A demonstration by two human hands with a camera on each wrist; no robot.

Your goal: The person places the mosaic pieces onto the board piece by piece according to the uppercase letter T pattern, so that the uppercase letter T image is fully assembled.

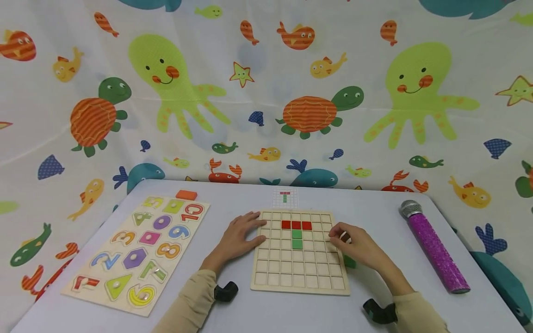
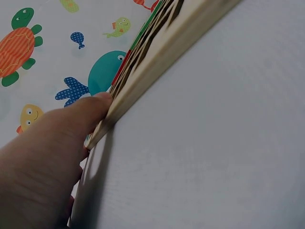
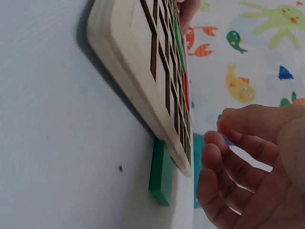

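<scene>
On the table lies a wooden grid board. Three red squares form a row in it, with two green squares in a column below the middle one. My left hand rests at the board's left edge, its thumb touching the rim. Over the right edge is my right hand, fingers loosely curled and thumb near the index fingertip; nothing shows between them. A green block lies against the board's right side, partly covered by the right hand in the head view. A small card behind the board shows a red and green T on a grid.
At left lies a wooden number-and-shape puzzle board, with an orange block by its far edge. A sparkly pink microphone lies at right. Behind the white table hangs a sea-animal cloth.
</scene>
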